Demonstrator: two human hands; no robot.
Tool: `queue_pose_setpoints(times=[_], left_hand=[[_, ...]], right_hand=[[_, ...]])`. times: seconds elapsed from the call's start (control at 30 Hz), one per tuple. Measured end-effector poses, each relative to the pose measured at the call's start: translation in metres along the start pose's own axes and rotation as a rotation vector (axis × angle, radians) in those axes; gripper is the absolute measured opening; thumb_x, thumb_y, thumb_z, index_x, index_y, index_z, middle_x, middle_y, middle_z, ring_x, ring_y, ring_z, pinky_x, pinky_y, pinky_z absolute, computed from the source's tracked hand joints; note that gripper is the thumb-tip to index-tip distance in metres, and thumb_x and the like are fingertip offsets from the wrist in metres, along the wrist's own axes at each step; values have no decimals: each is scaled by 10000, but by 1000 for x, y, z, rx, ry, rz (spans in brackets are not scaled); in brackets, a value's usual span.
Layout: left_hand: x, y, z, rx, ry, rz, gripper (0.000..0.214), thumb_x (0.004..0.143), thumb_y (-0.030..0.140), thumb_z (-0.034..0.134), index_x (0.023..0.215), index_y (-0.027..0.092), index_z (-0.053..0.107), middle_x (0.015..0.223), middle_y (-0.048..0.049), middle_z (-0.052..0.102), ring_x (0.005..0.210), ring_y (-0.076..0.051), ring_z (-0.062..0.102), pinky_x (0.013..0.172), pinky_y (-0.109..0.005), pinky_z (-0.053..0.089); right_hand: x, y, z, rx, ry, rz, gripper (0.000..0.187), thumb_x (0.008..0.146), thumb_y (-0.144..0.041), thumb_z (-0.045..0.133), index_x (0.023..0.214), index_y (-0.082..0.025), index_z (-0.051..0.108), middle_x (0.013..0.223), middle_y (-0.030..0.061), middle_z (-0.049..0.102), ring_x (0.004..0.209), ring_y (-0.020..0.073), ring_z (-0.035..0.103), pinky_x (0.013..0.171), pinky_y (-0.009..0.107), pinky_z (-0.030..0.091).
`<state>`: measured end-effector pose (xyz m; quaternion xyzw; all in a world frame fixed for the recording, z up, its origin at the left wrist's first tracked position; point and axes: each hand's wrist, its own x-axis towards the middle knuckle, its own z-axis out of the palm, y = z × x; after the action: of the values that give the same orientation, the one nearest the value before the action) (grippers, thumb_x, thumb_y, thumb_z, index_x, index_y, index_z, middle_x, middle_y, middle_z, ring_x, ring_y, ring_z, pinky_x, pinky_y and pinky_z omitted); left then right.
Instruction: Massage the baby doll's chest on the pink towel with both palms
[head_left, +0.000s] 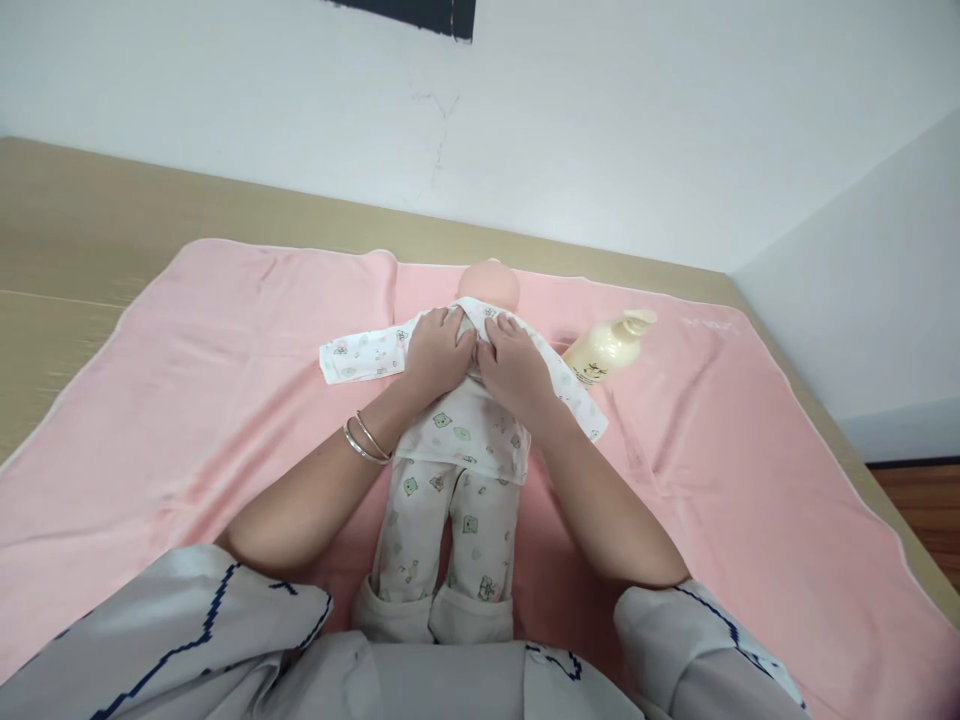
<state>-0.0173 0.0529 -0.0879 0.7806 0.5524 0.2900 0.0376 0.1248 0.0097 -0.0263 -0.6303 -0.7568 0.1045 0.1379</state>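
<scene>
A baby doll lies on its back, its bald head (489, 284) pointing away from me. The doll wears a white long-sleeved baby shirt (457, 425) with small green animal prints, and matching baby pants (480, 530) with turned-up cuffs. On the upper chest of the shirt, my left hand (441, 348) has its fingers bent on the cloth. My right hand (514, 362) grips the shirt front right beside it, the two thumbs almost meeting at the middle. Both hands cover the chest opening, so the cloth between the fingertips is partly hidden.
A pink blanket (247, 400) spreads under the doll over a tan tabletop (90, 210). To the doll's right side of the view, a cream pump bottle (606, 348) lies tilted near the shirt sleeve. A white wall (600, 130) rises behind the table.
</scene>
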Motion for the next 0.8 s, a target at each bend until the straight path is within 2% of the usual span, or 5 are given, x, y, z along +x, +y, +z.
queue_pose_setpoints(times=[0.1,0.2,0.33,0.67,0.8], left_hand=[[-1,0,3,-38,17,-60,460,1043,319,397,1402,127,610,1333,-202,680,1243,-333,601,1122,-529,475],[-1,3,1,-40,-17,-111,531,1051,321,374,1480,80,573,1391,-216,666,1295,-334,596,1166,-517,456],[-1,7,-4,-39,-62,-125,554,1058,320,361,1512,63,551,1400,-224,663,1328,-335,586,1188,-510,437],[-1,5,-1,-81,-37,-113,536,1046,313,365,1472,69,580,1351,-231,692,1285,-351,603,1139,-554,473],[1,4,-3,-53,-54,-88,545,1052,314,365,1489,49,556,1377,-250,674,1299,-360,596,1140,-571,468]], right_hand=[[11,12,6,22,25,71,645,1081,-327,350,1634,0,403,1732,236,378,1644,355,331,1361,534,248],[14,15,9,36,53,66,662,1074,-345,343,1641,-6,389,1728,232,387,1643,351,335,1353,550,257],[12,14,11,4,65,54,661,1069,-345,335,1627,2,408,1711,236,418,1626,348,369,1342,532,280],[12,19,16,18,135,5,641,1058,-373,335,1583,-35,481,1632,232,536,1534,376,491,1287,582,350],[11,17,14,6,120,10,657,1059,-358,337,1591,10,455,1635,255,521,1537,386,485,1295,564,342]])
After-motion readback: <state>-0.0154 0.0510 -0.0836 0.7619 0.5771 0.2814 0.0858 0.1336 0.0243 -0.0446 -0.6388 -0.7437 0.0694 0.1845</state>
